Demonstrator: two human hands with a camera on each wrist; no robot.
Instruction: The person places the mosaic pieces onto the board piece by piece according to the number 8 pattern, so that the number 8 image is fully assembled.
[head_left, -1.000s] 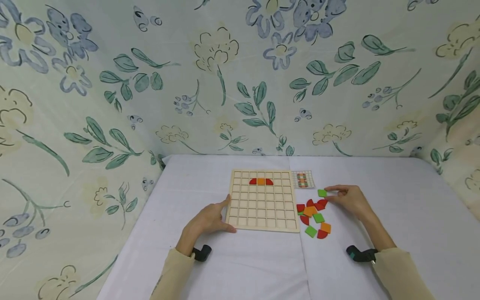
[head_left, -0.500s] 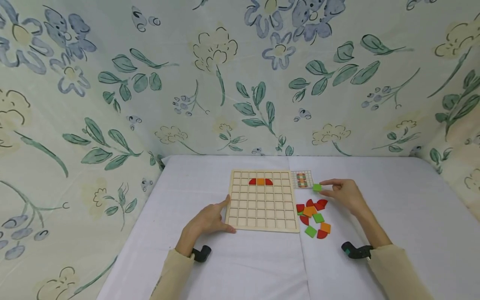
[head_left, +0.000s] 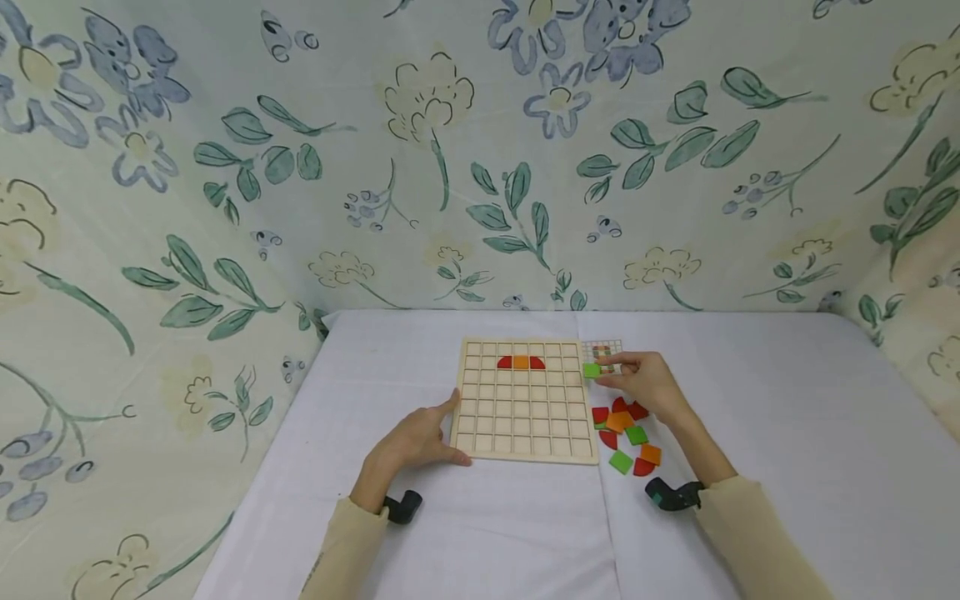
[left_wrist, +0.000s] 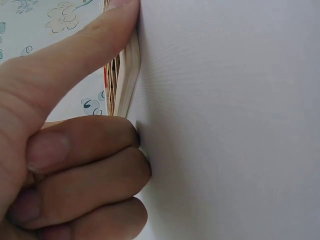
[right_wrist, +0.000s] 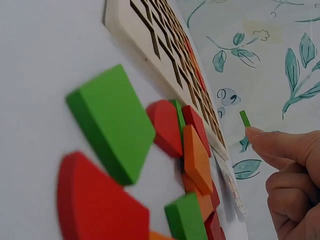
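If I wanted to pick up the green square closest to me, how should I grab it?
Come from above and pinch the green square by its near-left edge and the edge opposite. It lies flat on the white cloth, with thick sides you could probably hold. A red piece sits close to its right corner, so that side looks more cramped.

A white cloth (head_left: 525, 533) covers the bench (head_left: 787, 400). Flat on it lies a wooden grid board (head_left: 522, 408). Just beside the board's right edge, toward its far corner, is a small card (head_left: 603, 347), partly hidden. Nearer along that same edge sits a loose cluster of red pieces (head_left: 608, 440), orange pieces (head_left: 619, 422) and green pieces (head_left: 637, 435), some overlapping. A cloth crease (head_left: 611, 533) runs nearward from the board's near right corner.
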